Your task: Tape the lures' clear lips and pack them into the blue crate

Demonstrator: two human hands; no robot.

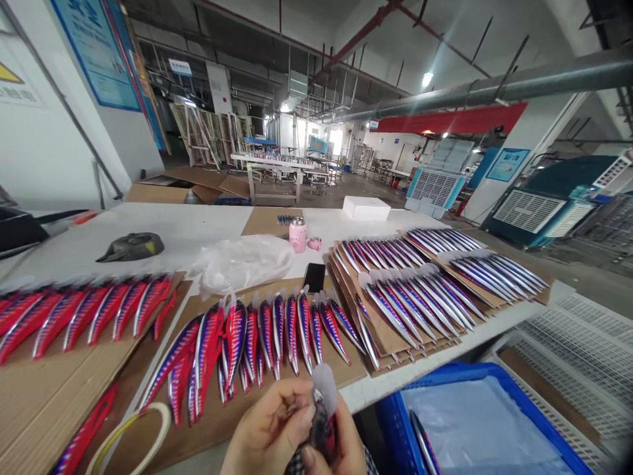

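Note:
At the bottom middle, a fishing lure [320, 432] with a rounded clear lip [324, 381] is held up lip first, mostly hidden by fingers. My right hand [347, 439] is closed around its body. My left hand [267, 425] pinches at the lure's head, beside the base of the lip; any small thing between those fingertips is hidden. Just beyond my hands, a row of red, purple and silver lures [291, 333] lies on a cardboard sheet [346, 375]. A roll of tape [163, 422] rests at the lower left.
More lures [103, 310] lie on cardboard at left; silver-purple ones [415, 300] cover stacked cardboard at right. Behind them are a plastic bag [247, 260], phone [315, 277], pink bottle [297, 235], dark cap [132, 247] and white box [366, 208]. A blue crate [395, 422] stands below right.

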